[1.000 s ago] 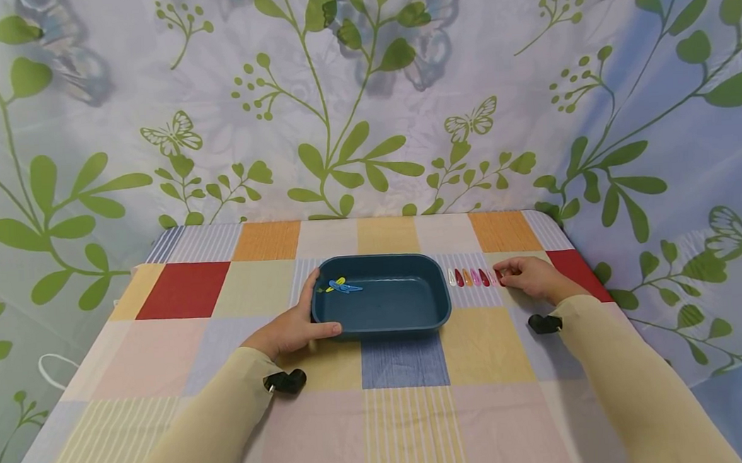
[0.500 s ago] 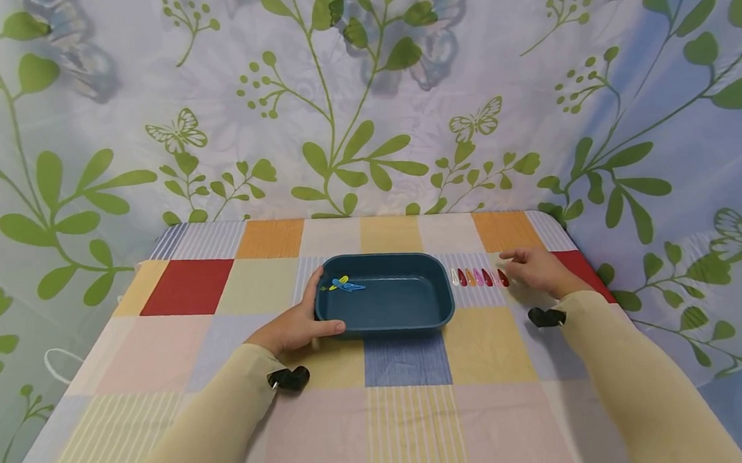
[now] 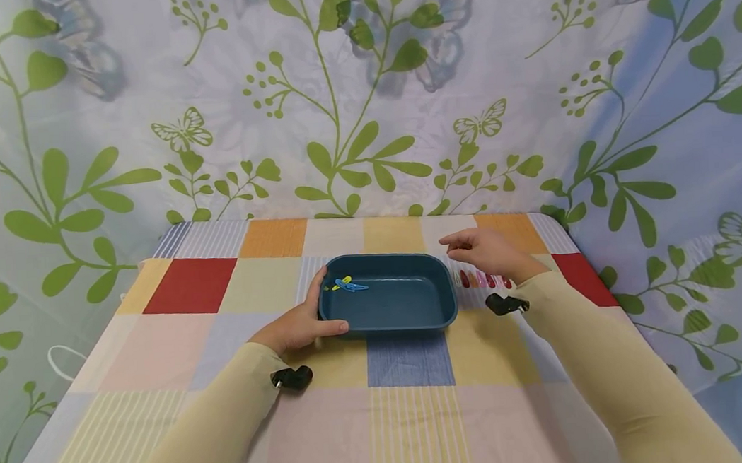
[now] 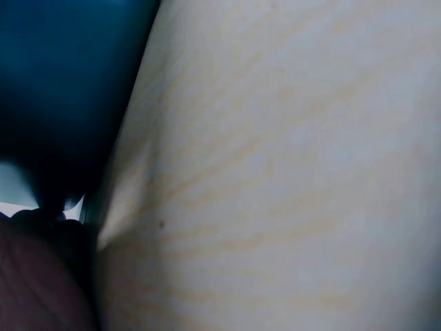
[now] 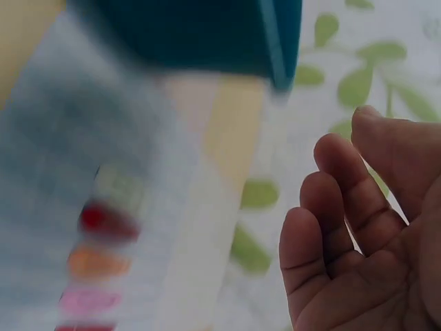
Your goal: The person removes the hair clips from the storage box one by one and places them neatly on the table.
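My left hand [image 3: 300, 324] grips the left end of a dark teal plastic tray [image 3: 391, 308], its thumb along the front rim and its fingers at the left side. Inside the tray, near the left end, lie a blue hair clip [image 3: 352, 286] and a yellow hair clip [image 3: 337, 286]. My right hand [image 3: 490, 252] is raised over the cloth beyond the tray's right end, thumb near the index finger; I cannot tell whether something small is between them. Below it runs a row of several hair clips, including a red one [image 3: 465, 279] and an orange one [image 5: 98, 263].
A patchwork cloth [image 3: 415, 434] covers the table. Behind it hangs a leaf-patterned curtain [image 3: 223, 113], which continues along the right side. A white cord loop [image 3: 60, 364] shows at the table's left edge.
My right hand has lifted from the right end of the clip row and moved left toward the tray. My left hand keeps its grip on the tray.
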Demonstrator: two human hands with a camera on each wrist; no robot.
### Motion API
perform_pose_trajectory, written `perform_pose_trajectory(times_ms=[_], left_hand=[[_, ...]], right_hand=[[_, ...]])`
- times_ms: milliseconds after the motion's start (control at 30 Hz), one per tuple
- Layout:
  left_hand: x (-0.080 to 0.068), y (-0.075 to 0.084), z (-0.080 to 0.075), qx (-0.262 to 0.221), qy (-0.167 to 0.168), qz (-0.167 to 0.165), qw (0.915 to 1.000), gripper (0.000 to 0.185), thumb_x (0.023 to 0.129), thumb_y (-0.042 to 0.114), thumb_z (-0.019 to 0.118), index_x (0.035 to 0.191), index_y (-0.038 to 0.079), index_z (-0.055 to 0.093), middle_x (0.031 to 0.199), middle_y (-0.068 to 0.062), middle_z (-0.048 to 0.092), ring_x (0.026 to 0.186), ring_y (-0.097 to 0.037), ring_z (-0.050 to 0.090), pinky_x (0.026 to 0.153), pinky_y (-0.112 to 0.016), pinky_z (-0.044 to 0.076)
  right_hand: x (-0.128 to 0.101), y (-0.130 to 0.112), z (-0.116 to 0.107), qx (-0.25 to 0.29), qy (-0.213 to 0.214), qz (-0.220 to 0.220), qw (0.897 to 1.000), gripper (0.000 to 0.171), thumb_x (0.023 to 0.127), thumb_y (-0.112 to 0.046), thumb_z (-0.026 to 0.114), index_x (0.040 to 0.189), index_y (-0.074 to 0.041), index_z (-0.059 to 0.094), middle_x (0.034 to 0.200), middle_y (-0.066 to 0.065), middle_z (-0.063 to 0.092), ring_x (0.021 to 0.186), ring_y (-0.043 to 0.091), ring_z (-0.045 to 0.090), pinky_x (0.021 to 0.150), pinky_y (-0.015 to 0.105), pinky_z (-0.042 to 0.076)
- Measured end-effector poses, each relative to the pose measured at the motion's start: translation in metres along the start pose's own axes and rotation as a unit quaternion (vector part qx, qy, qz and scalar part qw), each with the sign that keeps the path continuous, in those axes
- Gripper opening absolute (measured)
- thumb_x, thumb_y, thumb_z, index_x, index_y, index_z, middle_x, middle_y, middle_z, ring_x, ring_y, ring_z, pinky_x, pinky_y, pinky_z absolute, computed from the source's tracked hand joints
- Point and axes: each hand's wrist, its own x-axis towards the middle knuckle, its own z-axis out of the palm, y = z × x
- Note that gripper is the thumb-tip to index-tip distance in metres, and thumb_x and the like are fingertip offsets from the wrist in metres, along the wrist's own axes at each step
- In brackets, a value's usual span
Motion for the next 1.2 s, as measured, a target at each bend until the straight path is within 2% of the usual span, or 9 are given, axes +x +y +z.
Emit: perform_pose_trajectory(times_ms=[33,100,167,267,333,367,567,800,1200], left_hand=[[0.000,0.000,0.000,0.000,0.001,-0.002,1.0000,0.126,0.087,0.057,0.081,0.165,0.043,-0.017,0.172,-0.026,0.020,0.143,-0.047,0.045,0.120,-0.065,0.034],[-0.001,0.001,0.001,-0.003,0.001,-0.001,1.0000,0.126,0.087,0.056,0.081,0.165,0.042,-0.017,0.171,-0.026,0.021,0.143,-0.047,0.045,0.120,-0.065,0.033],[-0.001,0.002,0.001,-0.007,0.003,-0.005,1.0000,0.125,0.087,0.055,0.081,0.165,0.043,-0.016,0.171,-0.026,0.022,0.144,-0.047,0.045,0.120,-0.065,0.033],[-0.001,0.003,0.002,-0.012,0.002,-0.006,0.9999,0.124,0.088,0.054,0.081,0.165,0.044,-0.016,0.170,-0.025,0.024,0.144,-0.046,0.044,0.121,-0.066,0.032],[0.000,0.002,0.002,-0.013,0.002,-0.009,0.9999,0.125,0.087,0.054,0.081,0.165,0.044,-0.016,0.170,-0.025,0.025,0.144,-0.046,0.044,0.121,-0.065,0.032],[0.000,0.002,0.002,-0.013,0.002,-0.008,0.9999,0.125,0.088,0.054,0.081,0.165,0.043,-0.016,0.170,-0.025,0.025,0.143,-0.046,0.044,0.121,-0.065,0.032],[0.000,0.002,0.001,-0.015,0.002,-0.009,0.9998,0.125,0.088,0.054,0.081,0.165,0.043,-0.016,0.170,-0.024,0.024,0.144,-0.046,0.044,0.122,-0.066,0.031],[-0.001,0.004,0.002,-0.023,0.002,-0.011,0.9997,0.124,0.089,0.051,0.081,0.165,0.043,-0.016,0.171,-0.023,0.024,0.143,-0.046,0.044,0.122,-0.066,0.030],[0.000,0.003,0.001,-0.024,-0.002,-0.013,0.9996,0.125,0.089,0.052,0.081,0.165,0.042,-0.017,0.170,-0.024,0.026,0.143,-0.045,0.045,0.122,-0.066,0.030]], right_hand=[[0.003,-0.007,0.002,0.003,-0.008,-0.009,1.000,0.041,0.107,-0.029,0.064,0.146,-0.019,0.065,0.130,0.008,0.073,0.115,0.027,0.068,0.096,0.045,0.055],[0.009,-0.019,0.007,0.024,-0.031,-0.020,0.999,0.040,0.107,-0.026,0.063,0.146,-0.018,0.065,0.131,0.008,0.073,0.101,0.033,0.070,0.084,0.045,0.058],[0.015,-0.030,0.012,0.031,-0.048,-0.032,0.998,0.040,0.107,-0.024,0.063,0.147,-0.018,0.064,0.133,0.008,0.072,0.100,0.032,0.070,0.082,0.042,0.057],[0.023,-0.044,0.021,0.042,-0.070,-0.049,0.995,0.040,0.107,-0.019,0.062,0.147,-0.016,0.064,0.135,0.010,0.071,0.106,0.033,0.070,0.088,0.045,0.059],[0.030,-0.053,0.027,0.027,-0.073,-0.063,0.995,0.039,0.107,-0.019,0.063,0.146,-0.015,0.065,0.133,0.009,0.072,0.122,0.026,0.067,0.102,0.044,0.055],[0.032,-0.057,0.030,0.026,-0.077,-0.068,0.994,0.039,0.107,-0.018,0.063,0.146,-0.015,0.065,0.133,0.009,0.073,0.123,0.026,0.067,0.105,0.046,0.054],[0.046,-0.074,0.043,0.002,-0.099,-0.094,0.991,0.040,0.106,-0.017,0.064,0.146,-0.015,0.065,0.134,0.008,0.073,0.124,0.026,0.068,0.101,0.044,0.055],[0.054,-0.081,0.052,0.009,-0.109,-0.115,0.987,0.041,0.105,-0.014,0.064,0.146,-0.012,0.065,0.133,0.011,0.073,0.125,0.027,0.068,0.105,0.045,0.055],[0.061,-0.087,0.062,0.007,-0.116,-0.123,0.986,0.039,0.105,-0.012,0.064,0.144,-0.010,0.066,0.131,0.014,0.074,0.119,0.025,0.069,0.101,0.043,0.056]])
